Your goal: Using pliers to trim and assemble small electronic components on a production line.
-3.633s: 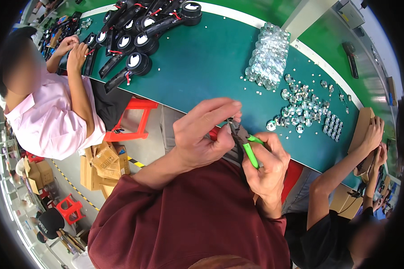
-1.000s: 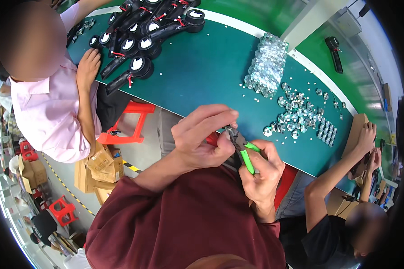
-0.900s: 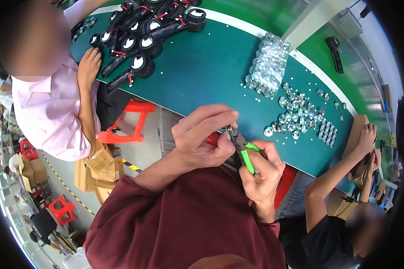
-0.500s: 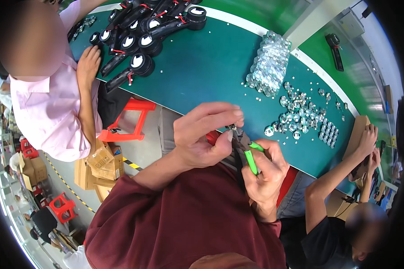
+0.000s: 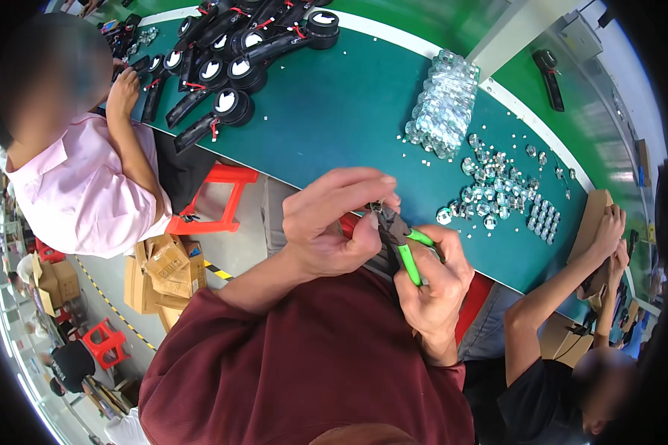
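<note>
In front of my chest, my left hand (image 5: 323, 226) pinches a small metallic piece (image 5: 376, 205) between thumb and fingers; its exact kind is too small to make out. My right hand (image 5: 439, 285) is wrapped round a pair of cutting pliers (image 5: 407, 261) with bright green handles and dark jaws. The jaws are at the small piece, close to the left thumb tip. Beyond my hands, on the green table (image 5: 349, 111), lie loose small clear-and-metal parts (image 5: 493, 185) and a neat block of similar parts (image 5: 544, 221).
A stack of clear plastic trays (image 5: 445, 104) stands beyond the loose parts. Several black long-handled devices (image 5: 234, 107) with round heads and red wires are piled at the far left. One co-worker (image 5: 89, 185) sits left, another (image 5: 542, 334) right by a cardboard box (image 5: 590, 222).
The cutting pliers have shifted slightly left, their jaws closer to the piece in my left hand. The co-worker on the left has drawn back and moved a hand toward the black devices.
</note>
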The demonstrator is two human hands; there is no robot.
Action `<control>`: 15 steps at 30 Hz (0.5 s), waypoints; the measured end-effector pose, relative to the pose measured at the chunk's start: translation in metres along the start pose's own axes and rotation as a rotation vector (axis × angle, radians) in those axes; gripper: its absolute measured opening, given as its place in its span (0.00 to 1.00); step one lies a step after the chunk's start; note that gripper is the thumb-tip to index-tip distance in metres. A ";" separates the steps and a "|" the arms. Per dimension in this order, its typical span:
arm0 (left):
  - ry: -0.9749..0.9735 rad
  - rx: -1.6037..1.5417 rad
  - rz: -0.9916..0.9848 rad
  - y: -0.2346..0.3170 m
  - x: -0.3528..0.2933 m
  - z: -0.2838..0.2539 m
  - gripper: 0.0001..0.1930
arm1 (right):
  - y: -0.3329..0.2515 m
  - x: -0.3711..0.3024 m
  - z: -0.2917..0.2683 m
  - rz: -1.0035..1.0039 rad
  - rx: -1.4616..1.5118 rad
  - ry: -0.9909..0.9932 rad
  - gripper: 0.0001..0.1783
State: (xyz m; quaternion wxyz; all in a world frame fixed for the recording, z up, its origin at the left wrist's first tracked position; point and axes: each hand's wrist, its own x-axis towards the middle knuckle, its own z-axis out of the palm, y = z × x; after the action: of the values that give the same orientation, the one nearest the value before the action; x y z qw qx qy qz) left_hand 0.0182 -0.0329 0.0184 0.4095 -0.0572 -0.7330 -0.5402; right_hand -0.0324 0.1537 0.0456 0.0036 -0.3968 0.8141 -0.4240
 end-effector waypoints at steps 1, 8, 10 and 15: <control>-0.001 0.000 0.001 0.001 0.000 0.000 0.21 | 0.000 0.000 0.000 0.000 0.000 0.001 0.20; 0.030 -0.011 -0.014 0.001 0.000 0.000 0.20 | -0.002 0.002 -0.006 0.020 0.017 -0.012 0.19; 0.020 -0.007 -0.012 0.002 0.001 0.000 0.20 | -0.003 0.003 -0.008 0.020 0.015 -0.017 0.18; -0.002 0.010 -0.038 0.005 0.003 -0.001 0.20 | -0.002 0.004 -0.010 0.007 -0.026 -0.017 0.20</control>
State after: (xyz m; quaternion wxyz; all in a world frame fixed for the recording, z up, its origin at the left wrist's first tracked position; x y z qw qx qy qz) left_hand 0.0197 -0.0323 0.0242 0.3989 -0.0416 -0.7370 -0.5440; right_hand -0.0370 0.1575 0.0543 0.0068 -0.3972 0.8209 -0.4101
